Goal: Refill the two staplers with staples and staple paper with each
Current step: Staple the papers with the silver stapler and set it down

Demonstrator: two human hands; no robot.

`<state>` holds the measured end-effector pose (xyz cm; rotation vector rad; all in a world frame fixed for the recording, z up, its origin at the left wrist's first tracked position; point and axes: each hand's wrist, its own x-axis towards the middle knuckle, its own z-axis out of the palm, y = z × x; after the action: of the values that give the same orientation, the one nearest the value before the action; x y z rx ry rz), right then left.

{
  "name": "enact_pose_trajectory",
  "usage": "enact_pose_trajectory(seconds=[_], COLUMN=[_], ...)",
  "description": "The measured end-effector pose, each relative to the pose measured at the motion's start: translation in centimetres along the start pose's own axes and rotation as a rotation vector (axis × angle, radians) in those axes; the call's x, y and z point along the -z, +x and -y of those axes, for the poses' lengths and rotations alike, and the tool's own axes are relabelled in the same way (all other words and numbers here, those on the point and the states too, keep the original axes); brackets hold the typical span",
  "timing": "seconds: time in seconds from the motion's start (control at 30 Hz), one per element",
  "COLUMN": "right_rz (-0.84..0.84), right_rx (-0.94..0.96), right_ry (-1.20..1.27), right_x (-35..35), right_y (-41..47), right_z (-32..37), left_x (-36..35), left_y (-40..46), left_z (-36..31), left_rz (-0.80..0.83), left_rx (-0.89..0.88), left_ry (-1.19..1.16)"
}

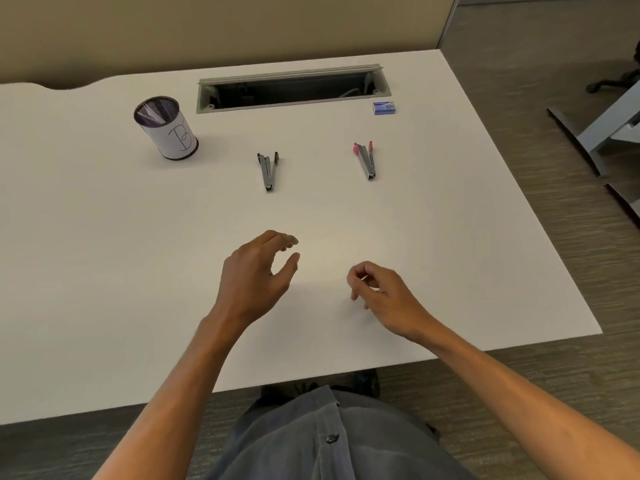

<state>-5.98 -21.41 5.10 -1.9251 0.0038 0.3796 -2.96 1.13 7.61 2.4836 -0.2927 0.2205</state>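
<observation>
Your left hand (pixel 258 271) hovers over the white rectangular desk (pixel 104 271) near its front edge, fingers loosely curved and thumb apart, holding nothing. Your right hand (pixel 381 294) sits just to its right, fingers curled in; the thumb and forefinger seem to meet on something tiny and pale, though it is too small to tell what. Toward the middle of the desk lie two staplers, both swung open in a V with the hinge toward you: the grey metal stapler with black ends (pixel 268 171) on the left, and the grey metal stapler with red ends (pixel 366 161) well apart to its right. Near the desk's far right corner rests a small blue staple box (pixel 383 108), just beside the long grey cable slot (pixel 291 88) set along the far edge. Toward the far left stands a black mesh cup wrapped in white paper (pixel 166 128) marked with a handwritten B.
</observation>
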Motion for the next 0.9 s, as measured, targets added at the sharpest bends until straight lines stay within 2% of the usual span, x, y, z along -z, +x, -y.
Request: enact_pose_trajectory(seconds=[0.13, 0.4, 0.73, 0.9], right_rz=[-0.017, -0.043, -0.097, -0.114], right_rx=[0.053, 0.210, 0.455, 0.454], right_ry=[0.092, 0.060, -0.230, -0.299], right_x=[-0.3, -2.5, -7.4, -9.9], right_y=[3.2, 11.6, 23.3, 29.3], right_z=[3.1, 9.4, 16.4, 20.4], left_x=[0.4, 1.5, 3.1, 3.6], left_y=[0.3, 1.2, 2.7, 3.7], left_z=[0.9, 4.3, 8.6, 9.8], left_rz=[-0.004, -0.016, -0.051, -0.067], left_rx=[0.031, 0.124, 0.218, 0.240], left_ry=[0.017, 0.070, 0.089, 0.061])
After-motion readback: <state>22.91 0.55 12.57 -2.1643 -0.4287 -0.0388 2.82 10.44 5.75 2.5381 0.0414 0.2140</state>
